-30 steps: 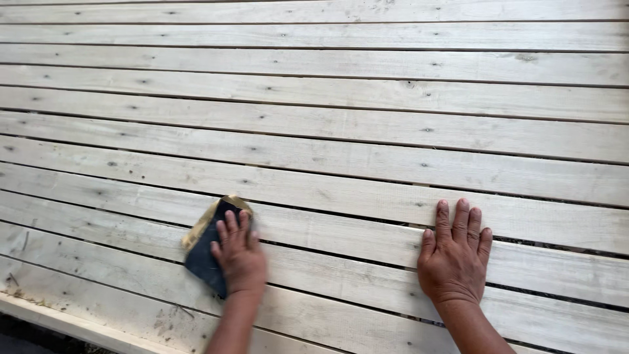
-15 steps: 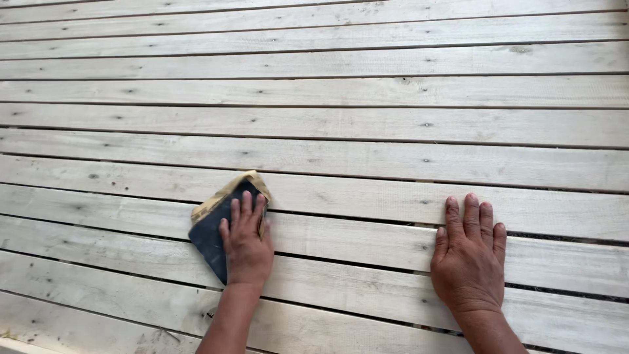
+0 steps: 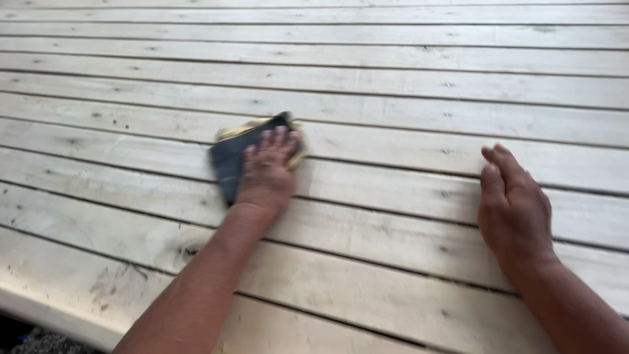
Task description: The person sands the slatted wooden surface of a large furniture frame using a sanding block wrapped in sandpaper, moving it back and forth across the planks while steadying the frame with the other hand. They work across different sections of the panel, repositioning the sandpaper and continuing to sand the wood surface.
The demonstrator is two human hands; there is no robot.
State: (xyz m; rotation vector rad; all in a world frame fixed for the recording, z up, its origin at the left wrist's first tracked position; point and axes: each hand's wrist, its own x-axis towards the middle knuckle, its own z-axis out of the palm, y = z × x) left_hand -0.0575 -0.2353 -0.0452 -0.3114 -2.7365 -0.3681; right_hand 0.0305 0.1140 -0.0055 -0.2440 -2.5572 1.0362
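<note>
Head view looks down at pale wood boards (image 3: 406, 85) with thin dark gaps between them. The left hand (image 3: 267, 172) lies flat on a dark pad (image 3: 230, 160) with a tan edge, pressing it onto a board. It is not gripping the pad, just pushing down with straight fingers. The pad sits a bit left of the middle. A second ago the pad was lower and closer to the near edge. Now the arm is stretched out and the pad is farther up the boards, so the rubbing is moving on to new wood. The right hand (image 3: 514, 206) holds nothing. Before, it lay flat with fingers spread; now its fingers are together and it leans on its side on a board.
</note>
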